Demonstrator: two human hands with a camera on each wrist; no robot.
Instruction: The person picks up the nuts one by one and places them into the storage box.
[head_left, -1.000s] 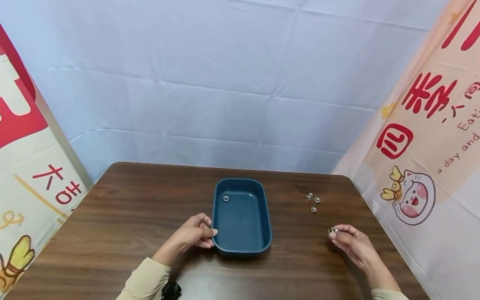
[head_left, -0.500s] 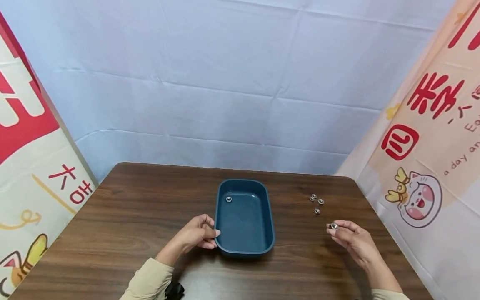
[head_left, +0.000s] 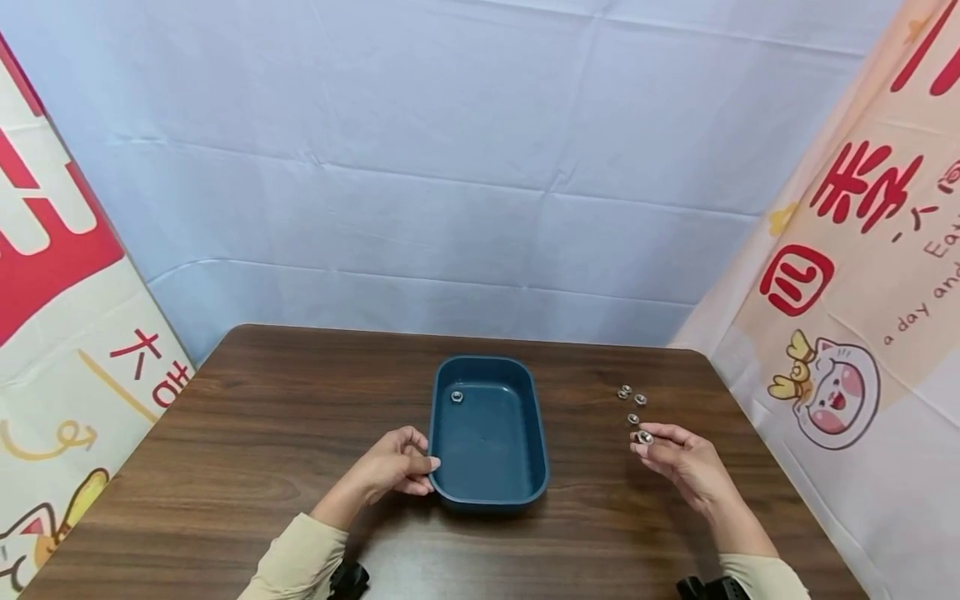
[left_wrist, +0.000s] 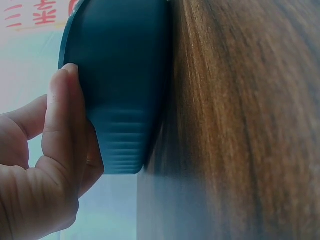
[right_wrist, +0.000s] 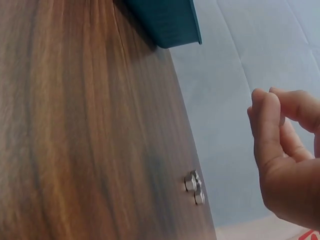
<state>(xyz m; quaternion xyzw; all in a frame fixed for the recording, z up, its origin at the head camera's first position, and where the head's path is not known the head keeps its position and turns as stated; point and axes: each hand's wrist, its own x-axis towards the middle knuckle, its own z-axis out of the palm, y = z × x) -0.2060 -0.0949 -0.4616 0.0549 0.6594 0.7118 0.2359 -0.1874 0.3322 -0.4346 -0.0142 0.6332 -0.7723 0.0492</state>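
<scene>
A blue rectangular tray (head_left: 489, 450) stands mid-table with one hex nut (head_left: 457, 397) lying near its far left corner. My left hand (head_left: 395, 463) pinches the tray's left rim, thumb over the edge and fingers against the outer wall. In the left wrist view, those fingers (left_wrist: 62, 100) press on the ribbed side of the tray. Between thumb and fingertips, my right hand (head_left: 686, 462) pinches a steel hex nut (head_left: 644, 437), held up off the table to the right of the tray. The right wrist view hides that nut behind the fingers (right_wrist: 267, 120).
Several loose hex nuts (head_left: 640, 400) lie on the brown wooden table (head_left: 300, 400), just beyond my right hand. A pale cloth (head_left: 420, 167) hangs behind the table, and printed curtains (head_left: 795, 333) flank both sides.
My right hand has moved left and slightly away from me with the nut, closer to the loose nuts. The left hand stays on the tray rim, and the tray keeps its place.
</scene>
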